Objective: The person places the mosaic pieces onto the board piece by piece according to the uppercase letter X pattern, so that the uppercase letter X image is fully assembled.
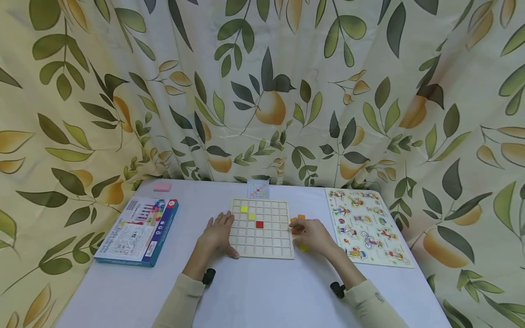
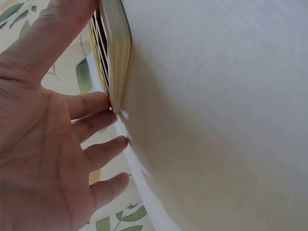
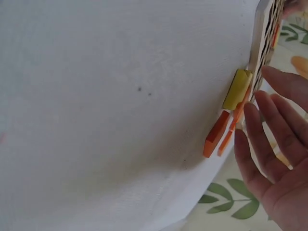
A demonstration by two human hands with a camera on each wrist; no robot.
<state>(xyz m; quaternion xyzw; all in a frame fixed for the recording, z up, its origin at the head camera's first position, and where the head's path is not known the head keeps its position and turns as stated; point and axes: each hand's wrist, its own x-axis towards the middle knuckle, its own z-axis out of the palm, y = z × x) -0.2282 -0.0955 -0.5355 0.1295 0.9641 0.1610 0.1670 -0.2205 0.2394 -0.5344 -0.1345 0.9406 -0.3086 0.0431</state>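
Small orange and yellow blocks (image 1: 301,217) are partly covered by the curved right hand (image 1: 313,236), its hold unclear, between the table's right edge (image 1: 416,291) and the pale gridded board (image 1: 262,237), touched by the spread left hand (image 1: 217,235).

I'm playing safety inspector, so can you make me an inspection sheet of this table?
Surface: flat white tabletop.
Job's things: pale square gridded board holding two yellow square tiles and one red square tile; loose orange pieces and yellow piece alongside; small patterned card behind.
Clutter: flat blue-and-white box, pink block, white cartoon-figure sheet.
Grips: left grip touches the board; right grip beside the loose pieces, contact unclear.
Cables: nothing seen.
Surroundings: cream fabric curtain with leaf-and-fruit print.
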